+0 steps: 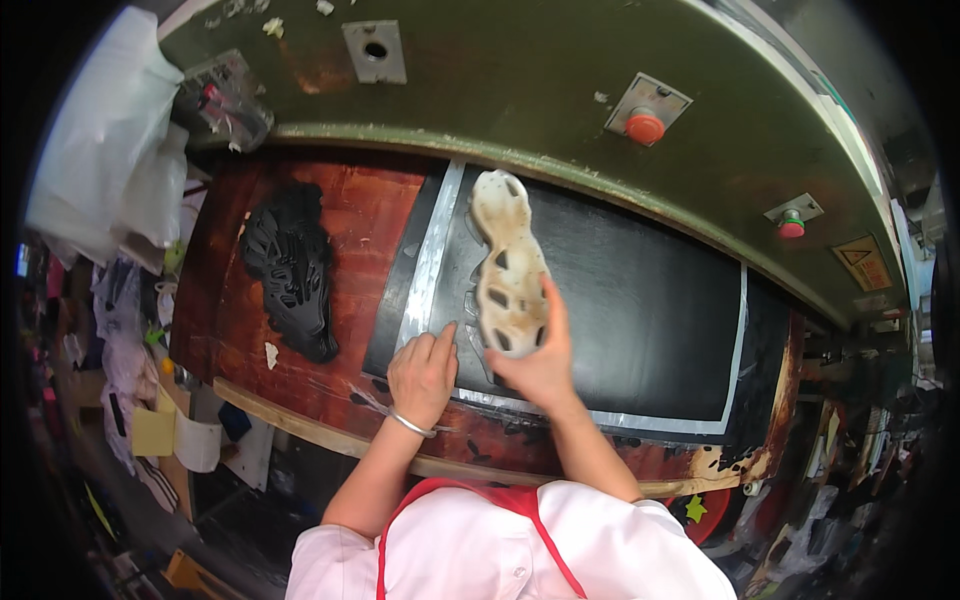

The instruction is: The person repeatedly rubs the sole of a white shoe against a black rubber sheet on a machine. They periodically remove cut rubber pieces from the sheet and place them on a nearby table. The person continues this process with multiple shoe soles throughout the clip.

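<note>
A cream, sole-shaped cutting die (510, 250) with several dark openings and brown stains lies over the left part of a black sheet (640, 300). My right hand (542, 362) grips its near end, thumb on one side and fingers on the other. Curved shiny edges show along the die's left side. Just left of that near end, my left hand (424, 375) rests on the sheet's silver-taped margin, its fingers curled and the index finger stretched toward the die. Whatever those curled fingers may hold is hidden.
To the left, a stack of black sole-shaped cut pieces (290, 265) lies on the reddish board (380, 200). A green machine beam (520, 70) spans the far side, bearing a red push button (645, 127). Small black scraps (510, 430) lie along the near edge.
</note>
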The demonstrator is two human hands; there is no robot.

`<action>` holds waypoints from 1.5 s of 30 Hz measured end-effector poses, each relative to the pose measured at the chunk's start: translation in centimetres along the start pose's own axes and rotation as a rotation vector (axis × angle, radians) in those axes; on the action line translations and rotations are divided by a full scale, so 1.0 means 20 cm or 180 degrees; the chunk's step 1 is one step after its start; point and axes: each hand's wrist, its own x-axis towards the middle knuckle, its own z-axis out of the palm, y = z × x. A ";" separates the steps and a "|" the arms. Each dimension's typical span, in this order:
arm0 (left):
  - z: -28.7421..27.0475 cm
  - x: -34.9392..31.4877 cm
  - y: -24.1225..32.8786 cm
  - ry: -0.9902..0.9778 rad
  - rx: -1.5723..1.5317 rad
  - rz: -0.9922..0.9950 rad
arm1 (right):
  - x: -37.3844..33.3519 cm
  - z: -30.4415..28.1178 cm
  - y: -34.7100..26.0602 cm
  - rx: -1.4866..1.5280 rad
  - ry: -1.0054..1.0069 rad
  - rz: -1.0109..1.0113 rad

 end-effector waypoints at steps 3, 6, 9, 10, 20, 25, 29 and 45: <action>-0.09 -0.03 0.03 -0.0104 -0.0347 -0.0107 | -0.07 -0.08 -0.06 0.1392 -0.0135 0.0417; -0.13 0.03 0.12 -0.0447 -0.1170 -0.0316 | -0.09 -0.10 -0.11 0.1811 -0.0167 0.0668; -0.09 0.09 0.23 -0.0952 -0.1780 -0.0340 | -0.06 -0.13 -0.13 0.1855 -0.0190 0.0835; -0.06 0.10 0.26 -0.0721 -0.1706 -0.0268 | -0.04 -0.16 -0.13 0.2095 -0.0145 0.0889; -0.01 -0.01 0.21 -0.0812 -0.0659 0.0052 | -0.08 -0.34 -0.10 0.1316 0.0231 0.0021; -0.03 0.04 0.19 -0.0839 -0.0854 0.0117 | -0.14 -0.42 -0.11 0.1491 0.0243 0.0126; -0.02 0.09 0.19 -0.0821 -0.0905 0.0187 | -0.10 -0.46 -0.11 0.2564 0.0117 0.0305; -0.08 0.21 0.14 -0.1298 -0.1192 0.0224 | -0.03 -0.38 -0.12 -0.1768 0.0392 -0.0266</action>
